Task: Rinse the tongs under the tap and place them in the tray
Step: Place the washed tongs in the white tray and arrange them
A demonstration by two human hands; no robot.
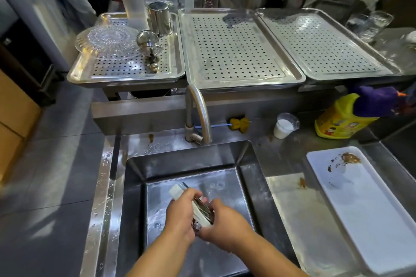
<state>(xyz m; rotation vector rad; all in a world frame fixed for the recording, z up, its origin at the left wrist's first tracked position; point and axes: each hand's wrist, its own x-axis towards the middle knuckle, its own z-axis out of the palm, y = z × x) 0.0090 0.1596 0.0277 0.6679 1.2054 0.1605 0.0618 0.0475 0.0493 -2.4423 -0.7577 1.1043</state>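
I see both hands closed on the tongs (201, 209), left hand (180, 216) and right hand (222, 224) together, low over the sink (135, 186) middle; white-tipped, metal-bodied, wet.

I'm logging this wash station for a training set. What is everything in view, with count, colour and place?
tongs: 1, white and metal, held over the sink
sink: 1, steel, bottom centre
tap: 1, steel, behind the sink
perforated trays: 3, steel, on the back shelf
glass plate: 1, clear, on the left tray
metal cup: 1, steel, left tray
white tray: 1, white, stained, right counter
detergent bottle: 1, yellow, right of the tap
plastic cup: 1, clear, beside the bottle
left hand: grips the tongs
right hand: grips the tongs
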